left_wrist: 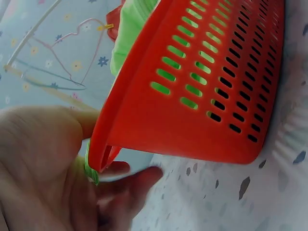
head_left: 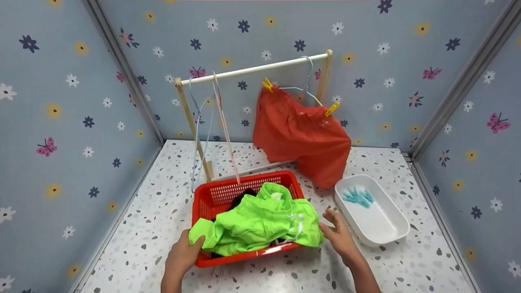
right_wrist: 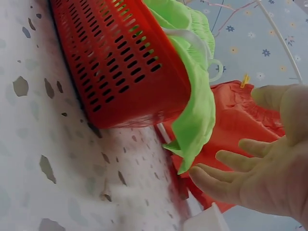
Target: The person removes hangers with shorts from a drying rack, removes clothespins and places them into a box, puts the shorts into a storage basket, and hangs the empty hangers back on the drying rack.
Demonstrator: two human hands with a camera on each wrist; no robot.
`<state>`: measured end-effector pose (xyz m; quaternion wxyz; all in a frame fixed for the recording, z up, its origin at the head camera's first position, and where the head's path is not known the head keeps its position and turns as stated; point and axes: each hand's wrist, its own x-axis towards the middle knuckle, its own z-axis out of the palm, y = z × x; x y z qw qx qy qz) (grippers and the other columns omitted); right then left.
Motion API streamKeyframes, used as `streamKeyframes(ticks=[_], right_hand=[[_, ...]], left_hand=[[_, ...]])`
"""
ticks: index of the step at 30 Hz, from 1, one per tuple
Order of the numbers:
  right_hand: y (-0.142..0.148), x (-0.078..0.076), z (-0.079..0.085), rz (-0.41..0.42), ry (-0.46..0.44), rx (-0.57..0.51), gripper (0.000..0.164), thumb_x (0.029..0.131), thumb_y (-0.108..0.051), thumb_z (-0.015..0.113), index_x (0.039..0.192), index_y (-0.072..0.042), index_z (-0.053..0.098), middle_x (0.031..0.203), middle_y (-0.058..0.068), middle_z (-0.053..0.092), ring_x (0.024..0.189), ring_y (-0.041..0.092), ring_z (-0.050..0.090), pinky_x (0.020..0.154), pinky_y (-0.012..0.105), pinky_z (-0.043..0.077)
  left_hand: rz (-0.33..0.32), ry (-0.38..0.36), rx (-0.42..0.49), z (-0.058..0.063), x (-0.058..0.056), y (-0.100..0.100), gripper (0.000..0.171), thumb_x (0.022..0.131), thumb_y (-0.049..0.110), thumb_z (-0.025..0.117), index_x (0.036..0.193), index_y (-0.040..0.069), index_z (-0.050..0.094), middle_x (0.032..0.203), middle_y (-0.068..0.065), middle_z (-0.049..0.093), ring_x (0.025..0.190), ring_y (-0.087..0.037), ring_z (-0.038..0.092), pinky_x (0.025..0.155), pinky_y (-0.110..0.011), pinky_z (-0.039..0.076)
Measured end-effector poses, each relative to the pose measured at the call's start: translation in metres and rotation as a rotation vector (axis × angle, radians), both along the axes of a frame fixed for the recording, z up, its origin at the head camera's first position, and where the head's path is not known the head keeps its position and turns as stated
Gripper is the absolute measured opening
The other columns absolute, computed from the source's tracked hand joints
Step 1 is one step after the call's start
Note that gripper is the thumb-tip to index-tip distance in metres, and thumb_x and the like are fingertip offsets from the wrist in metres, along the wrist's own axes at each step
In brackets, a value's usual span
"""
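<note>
Clock face centred on the basket, head view, 12 at the top.

Lime-green garment point(head_left: 254, 228): heaped in the red basket point(head_left: 234, 259), over some dark cloth point(head_left: 243, 194); its right part overhangs the rim at 3 to 4 o'clock. White drawstring point(head_left: 300, 228) on that right part.

Left hand point(head_left: 182, 254): at 8 o'clock, at the basket's corner. Thumb on top of the green cloth, fingers at its far edge; they pinch the garment's left end. From these fingertips the bulk of the garment lies toward 2 to 3 o'clock. In the left wrist view a scrap of green shows at the rim, next to the thumb.

Right hand point(head_left: 342, 240): between 3 and 4 o'clock. Fingers spread, nothing gripped. Garment's overhanging edge is just beside the fingertips, toward their 9 o'clock; contact: cannot tell. Right wrist view: hanging corner of cloth ends near the lowest fingertip.

Surroundings: white tray point(head_left: 382, 226) at 3 o'clock, teal clothespins point(head_left: 358, 198) in its upper end. Red shorts point(head_left: 303, 134) at 1 o'clock, hung from the rack point(head_left: 252, 71) on a hanger with yellow clothespins point(head_left: 268, 85). Blue hanger point(head_left: 195, 150) and pink hanger point(head_left: 228, 136) at 11 o'clock, same rack.
</note>
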<state>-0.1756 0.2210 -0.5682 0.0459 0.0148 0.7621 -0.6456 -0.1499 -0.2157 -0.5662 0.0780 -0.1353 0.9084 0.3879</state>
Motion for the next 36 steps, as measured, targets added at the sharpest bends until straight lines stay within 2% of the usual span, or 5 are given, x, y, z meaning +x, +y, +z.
streamKeyframes(ticks=[7,14,23,30,36], right_hand=[[-0.002,-0.004,-0.01,0.039,-0.163,-0.143,0.066,0.1,-0.029,0.056,0.149,0.0,0.023,0.149,0.03,0.027,0.13,0.044,0.038,0.093,0.051,0.044],[-0.003,-0.007,-0.019,0.005,-0.214,-0.303,0.056,0.097,-0.016,0.062,0.139,0.008,0.035,0.119,0.022,0.057,0.096,0.022,0.062,0.078,0.033,0.051],[-0.015,-0.02,0.019,-0.176,-0.035,-0.331,0.027,0.094,-0.002,0.061,0.118,0.009,0.056,0.095,0.011,0.063,0.083,0.016,0.06,0.071,0.028,0.05],[-0.045,-0.039,0.042,-0.026,0.225,-0.109,0.021,0.094,0.001,0.06,0.113,0.01,0.062,0.099,0.017,0.067,0.087,0.018,0.062,0.073,0.026,0.049],[-0.069,-0.056,0.039,0.256,0.288,0.34,0.028,0.095,-0.01,0.061,0.12,0.002,0.063,0.119,0.015,0.063,0.114,0.029,0.057,0.094,0.044,0.044]], left_hand=[[0.121,-0.031,-0.167,0.015,0.0,0.002,0.055,0.091,0.041,0.065,0.12,-0.005,0.057,0.094,-0.016,0.065,0.073,-0.026,0.059,0.058,-0.042,0.045],[0.201,0.134,-0.162,0.023,0.003,0.008,0.028,0.089,0.025,0.069,0.102,0.001,0.069,0.081,-0.016,0.067,0.067,-0.03,0.061,0.053,-0.044,0.044],[0.061,0.191,0.047,0.028,-0.002,0.03,0.042,0.097,0.024,0.061,0.127,-0.006,0.059,0.091,-0.009,0.069,0.075,-0.02,0.061,0.065,-0.036,0.047],[-0.115,0.109,0.04,0.028,0.0,0.039,0.059,0.099,0.028,0.058,0.147,0.0,0.038,0.125,-0.02,0.06,0.111,-0.036,0.059,0.092,-0.054,0.043],[-0.233,0.078,-0.056,0.027,0.002,0.042,0.062,0.098,0.029,0.058,0.15,0.004,0.034,0.14,-0.021,0.048,0.125,-0.043,0.046,0.097,-0.067,0.03]])
